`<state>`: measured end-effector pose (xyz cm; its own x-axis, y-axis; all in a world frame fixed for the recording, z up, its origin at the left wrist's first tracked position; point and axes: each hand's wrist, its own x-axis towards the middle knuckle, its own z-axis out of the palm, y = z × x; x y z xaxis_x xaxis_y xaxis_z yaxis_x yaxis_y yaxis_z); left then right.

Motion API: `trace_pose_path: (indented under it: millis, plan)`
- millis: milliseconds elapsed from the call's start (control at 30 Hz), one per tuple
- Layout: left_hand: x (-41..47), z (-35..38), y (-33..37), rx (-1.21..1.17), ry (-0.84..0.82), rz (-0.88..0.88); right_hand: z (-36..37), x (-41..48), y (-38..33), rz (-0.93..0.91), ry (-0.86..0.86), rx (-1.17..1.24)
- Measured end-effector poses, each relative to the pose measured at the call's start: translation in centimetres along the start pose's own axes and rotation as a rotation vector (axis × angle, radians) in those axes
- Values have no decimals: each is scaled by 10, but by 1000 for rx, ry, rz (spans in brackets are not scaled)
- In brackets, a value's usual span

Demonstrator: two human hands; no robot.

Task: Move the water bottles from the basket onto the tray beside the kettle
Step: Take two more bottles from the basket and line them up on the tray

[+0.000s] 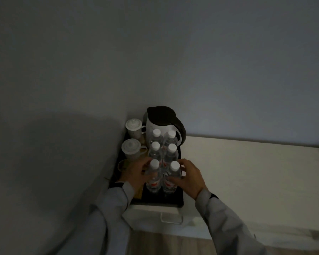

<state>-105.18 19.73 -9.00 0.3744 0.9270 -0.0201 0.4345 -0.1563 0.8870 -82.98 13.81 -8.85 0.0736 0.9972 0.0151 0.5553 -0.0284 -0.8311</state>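
Squaring up the near pair of bottles on the tray (180, 199)

My left hand (136, 174) wraps the near-left bottle (154, 173), my right hand (189, 176) the near-right bottle (173, 176) — six in two tight rows before the kettle (161, 124), so all fit; basket unseen.

Bottles (155, 173): clear glossy plastic w/ white caps. Kettle (160, 126): smooth white body, dark lid. Tray (173, 199): black, matt. Cups (133, 127): glazed ceramic.

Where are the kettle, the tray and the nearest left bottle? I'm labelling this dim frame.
kettle (161, 115): head view, on its dark lid.
tray (173, 200): head view, on the bare black floor near its front edge.
nearest left bottle (154, 163): head view, on its white cap.
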Motion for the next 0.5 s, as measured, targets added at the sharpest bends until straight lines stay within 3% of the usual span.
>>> trace_pose_path:
  millis: [233,500]
  plan:
    - [12,-10,12,112,-107,60,-14,10,-2,-77,-51,-94]
    - [8,-4,16,140,-22,65,-11,10,-3,-116,-74,-121]
